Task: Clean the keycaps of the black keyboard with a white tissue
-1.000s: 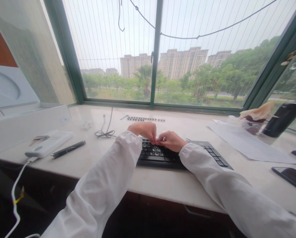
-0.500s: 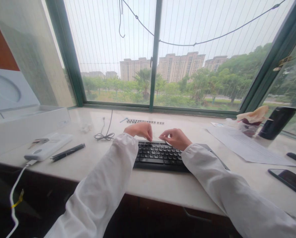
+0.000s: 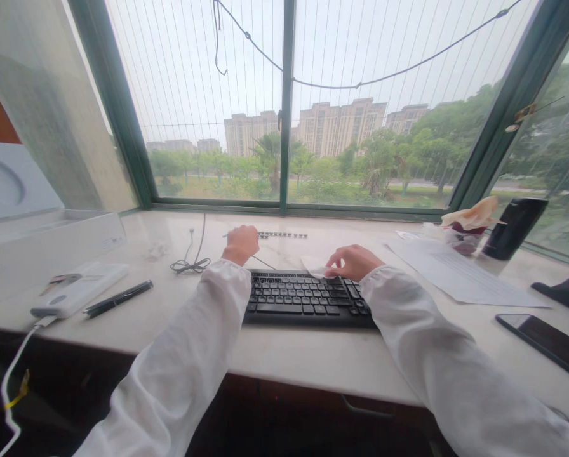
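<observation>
A black keyboard (image 3: 303, 298) lies on the white tabletop in front of me. My right hand (image 3: 354, 261) is closed at its upper right edge, fingertips pinching a thin white tissue (image 3: 314, 265) that rests along the back rim. My left hand (image 3: 243, 244) is beyond the keyboard's upper left corner, at the left end of a row of small dark keycaps (image 3: 284, 235). Its fingers are curled; the back of the hand hides the fingertips and anything in them. A thin blue stick (image 3: 225, 235) peeks out just left of that hand.
Left are a coiled cable (image 3: 190, 265), a black pen (image 3: 117, 299), a white power bank (image 3: 82, 292) with keys on top, and a white box (image 3: 75, 247). Right are paper sheets (image 3: 460, 273), a phone (image 3: 544, 343) and a dark cup (image 3: 515, 228). A window stands behind.
My left hand has moved away from my right, left and back to the keycap row. My right hand has shifted slightly right, and the white tissue now shows plainly. The view has turned a little.
</observation>
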The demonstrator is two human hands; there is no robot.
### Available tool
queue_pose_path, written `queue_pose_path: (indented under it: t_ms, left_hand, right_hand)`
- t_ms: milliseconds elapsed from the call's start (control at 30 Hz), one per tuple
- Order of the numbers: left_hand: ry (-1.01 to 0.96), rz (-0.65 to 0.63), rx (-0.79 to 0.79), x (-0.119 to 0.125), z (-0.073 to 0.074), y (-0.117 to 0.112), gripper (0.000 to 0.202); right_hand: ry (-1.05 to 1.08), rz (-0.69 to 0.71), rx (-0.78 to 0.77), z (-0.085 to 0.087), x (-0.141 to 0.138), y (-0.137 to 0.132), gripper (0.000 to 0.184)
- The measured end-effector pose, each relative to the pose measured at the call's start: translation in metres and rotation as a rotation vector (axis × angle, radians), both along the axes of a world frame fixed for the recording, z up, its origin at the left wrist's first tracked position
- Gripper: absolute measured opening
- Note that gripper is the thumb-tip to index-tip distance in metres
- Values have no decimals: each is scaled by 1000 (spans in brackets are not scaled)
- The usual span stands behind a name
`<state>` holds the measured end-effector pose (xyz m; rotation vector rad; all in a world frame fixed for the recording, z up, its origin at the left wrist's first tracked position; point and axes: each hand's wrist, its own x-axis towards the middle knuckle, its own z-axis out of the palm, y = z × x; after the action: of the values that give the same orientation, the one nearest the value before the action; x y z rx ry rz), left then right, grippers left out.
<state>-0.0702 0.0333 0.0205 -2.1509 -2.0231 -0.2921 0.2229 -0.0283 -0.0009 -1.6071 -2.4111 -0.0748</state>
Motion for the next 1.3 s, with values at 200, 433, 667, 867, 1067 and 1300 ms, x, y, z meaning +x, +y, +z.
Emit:
queue_pose_path:
  t_ms: [200,433,667,867,1067,1300]
  left_hand:
    - [-36,137,34,-14,-3,10,25]
    - [-66,39,15,-22,-4,40,31]
    - [46,-175,-88,-7,-16,96,27]
    - [118,-227,-99,8,-24,134,27]
    - [189,-229,-107,18,-26,155,26]
    - [226,-244,-121,22,-24,149,19]
  right_hand:
    - [24,-41,76,-14,-18,3,20]
    - [41,-130,116,-20,-23,1,26]
    - [24,-150,121,-17,-26,-2,32]
    - [5,-154,139,-17,-28,-2,33]
    - [-24,-141,139,-18,-28,-2,32]
    - [-23,-130,140,-17,-29,-3,32]
